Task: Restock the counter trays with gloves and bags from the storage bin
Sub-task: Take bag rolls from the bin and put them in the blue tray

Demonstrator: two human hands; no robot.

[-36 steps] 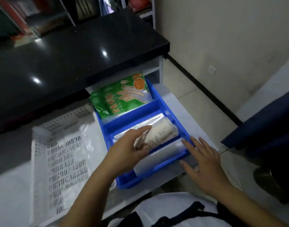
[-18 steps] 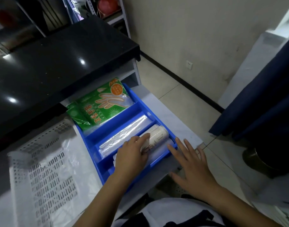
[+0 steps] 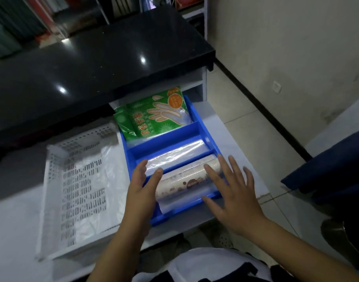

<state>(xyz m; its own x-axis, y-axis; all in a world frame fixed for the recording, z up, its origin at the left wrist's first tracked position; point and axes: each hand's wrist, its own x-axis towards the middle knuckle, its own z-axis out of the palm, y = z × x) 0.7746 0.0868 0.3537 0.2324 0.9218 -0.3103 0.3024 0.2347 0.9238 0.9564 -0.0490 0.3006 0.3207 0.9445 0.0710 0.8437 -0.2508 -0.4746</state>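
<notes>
A blue divided tray (image 3: 197,119) sits on the white counter. Its far compartment holds green packs of gloves (image 3: 154,117). A clear roll of bags (image 3: 174,155) fills the middle compartment. In the near compartment a printed white roll of bags (image 3: 184,178) lies over a clear roll (image 3: 180,203). My left hand (image 3: 142,192) is at the printed roll's left end, fingers spread, thumb against it. My right hand (image 3: 231,192) lies flat over its right end and the tray's near rim, fingers apart.
A white perforated storage bin (image 3: 72,188) with a clear plastic sheet inside stands left of the tray. A black countertop (image 3: 93,64) overhangs behind. To the right are tiled floor, a wall and a dark blue chair (image 3: 327,169).
The printed roll has gone from the middle compartment into the near one. My left hand slid to its left end and opened; my right hand came onto its right end.
</notes>
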